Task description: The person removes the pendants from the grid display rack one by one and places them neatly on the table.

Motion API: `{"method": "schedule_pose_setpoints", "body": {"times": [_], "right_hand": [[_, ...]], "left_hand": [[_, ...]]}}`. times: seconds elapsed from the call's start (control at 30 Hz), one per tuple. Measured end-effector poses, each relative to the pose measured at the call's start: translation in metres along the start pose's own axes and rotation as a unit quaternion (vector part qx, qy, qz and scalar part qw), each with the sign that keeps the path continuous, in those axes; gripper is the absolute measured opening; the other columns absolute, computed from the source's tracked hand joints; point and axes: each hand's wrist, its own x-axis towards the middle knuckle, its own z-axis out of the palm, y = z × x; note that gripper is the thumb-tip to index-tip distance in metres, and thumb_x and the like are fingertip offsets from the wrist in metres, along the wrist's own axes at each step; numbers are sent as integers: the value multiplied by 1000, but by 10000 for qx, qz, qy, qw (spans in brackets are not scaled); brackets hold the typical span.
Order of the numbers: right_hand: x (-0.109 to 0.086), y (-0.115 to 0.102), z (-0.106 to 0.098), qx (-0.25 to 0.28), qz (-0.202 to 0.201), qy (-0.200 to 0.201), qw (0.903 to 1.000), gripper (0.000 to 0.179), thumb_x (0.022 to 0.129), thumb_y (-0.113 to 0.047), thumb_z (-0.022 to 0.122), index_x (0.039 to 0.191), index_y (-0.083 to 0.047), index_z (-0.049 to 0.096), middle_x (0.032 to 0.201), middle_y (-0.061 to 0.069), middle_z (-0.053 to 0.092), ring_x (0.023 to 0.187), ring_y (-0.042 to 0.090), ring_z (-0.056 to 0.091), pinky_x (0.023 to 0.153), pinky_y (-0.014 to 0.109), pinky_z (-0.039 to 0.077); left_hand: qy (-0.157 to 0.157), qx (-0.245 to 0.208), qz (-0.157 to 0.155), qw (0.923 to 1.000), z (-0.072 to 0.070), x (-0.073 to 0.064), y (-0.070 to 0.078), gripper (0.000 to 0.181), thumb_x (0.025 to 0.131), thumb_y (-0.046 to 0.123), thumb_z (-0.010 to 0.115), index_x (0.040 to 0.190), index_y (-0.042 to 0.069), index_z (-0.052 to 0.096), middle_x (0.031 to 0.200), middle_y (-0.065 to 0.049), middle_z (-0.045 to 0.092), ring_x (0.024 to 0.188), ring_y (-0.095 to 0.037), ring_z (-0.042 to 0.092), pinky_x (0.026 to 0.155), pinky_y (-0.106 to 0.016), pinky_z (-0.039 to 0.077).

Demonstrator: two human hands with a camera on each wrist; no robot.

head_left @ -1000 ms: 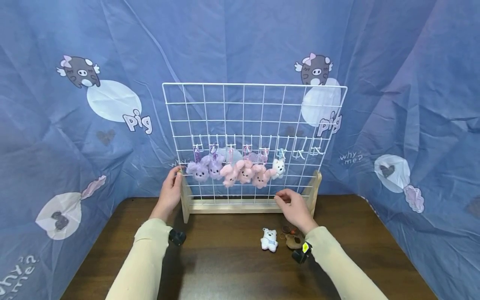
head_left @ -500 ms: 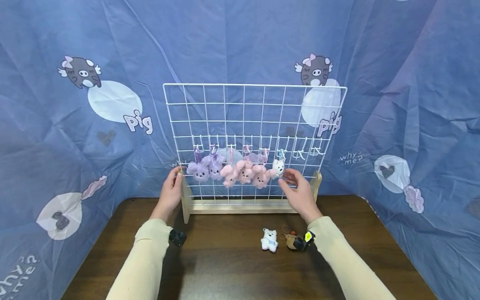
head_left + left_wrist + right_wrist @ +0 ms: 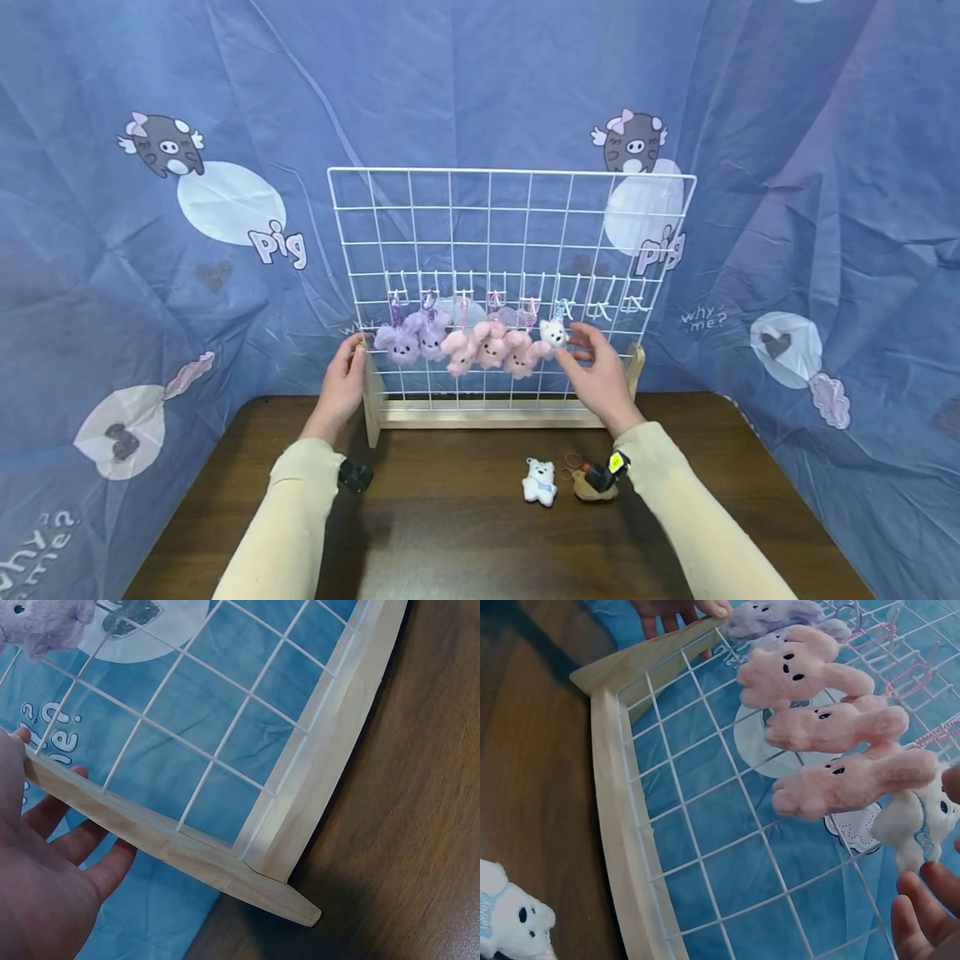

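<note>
Showing a person's two bare hands at a white wire grid panel (image 3: 489, 244) on a pale wooden stand (image 3: 487, 418), set toward the far side of a dark brown wood-grain bench (image 3: 450, 517). The right hand (image 3: 598, 379), at the panel's right half, has its grip pinching a small white plush bear charm (image 3: 553, 333) between thumb and fingers; the charm hangs tilted from a hook by a pale-blue strap (image 3: 560, 310). The left hand (image 3: 341, 387) has its grip wrapped round the stand's left upright, thumb on one side and fingers on the other. Left of the bear, from left to right, hang two fluffy lilac plush charms (image 3: 397, 346) and three fluffy pink plush charms (image 3: 492, 346), the rightmost pink one just beside the bear. Two further white wire hooks (image 3: 598, 311) are fixed to the panel on the right. Nearer, on the right part of the bench, lie a second white plush bear with pale-blue trim (image 3: 539, 483) and, just right of it, a brown plush charm (image 3: 592, 492), partly hidden by the right hand's black wrist camera (image 3: 598, 477). Behind everything hangs a blue printed cloth (image 3: 480, 83).
</note>
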Motion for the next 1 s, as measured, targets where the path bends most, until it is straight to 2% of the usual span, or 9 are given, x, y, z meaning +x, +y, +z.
{"method": "schedule_pose_setpoints", "body": {"times": [0.27,0.4,0.6,0.8,1.0], "right_hand": [[3,-6,-1,-50,70,142,9999,45,102,-31,70,137,-4,61,138,17,63,124,36,62,101,50,53],[4,-6,0,25,-4,182,9998,46,103,-30,70,138,-3,59,140,17,62,132,34,58,105,51,51],[5,-6,1,114,-110,253,9996,49,103,-29,70,142,-4,56,143,16,61,131,34,59,106,49,51],[7,-7,-2,33,-73,167,9998,58,102,-34,70,151,-9,51,148,12,60,120,33,63,96,48,54],[11,-9,-4,180,-29,91,9998,58,102,-32,71,152,-8,51,146,16,62,112,33,63,85,34,54]], "left_hand": [[-37,-29,-29,10000,0,-1,2,43,116,30,34,155,14,44,156,-25,47,147,-40,40,121,-60,29],[-47,-26,-71,10000,-1,-2,2,43,116,31,33,155,14,43,158,-25,45,149,-41,39,121,-61,28],[-41,3,-61,10000,0,-3,3,44,117,31,33,156,13,42,159,-25,44,149,-41,38,121,-61,28],[-19,-14,-41,10000,1,-3,2,42,117,29,33,154,13,43,158,-25,45,148,-41,39,121,-61,29],[-2,54,-33,10000,1,-1,1,42,117,29,33,154,13,43,156,-25,47,148,-41,40,121,-60,29]]}}
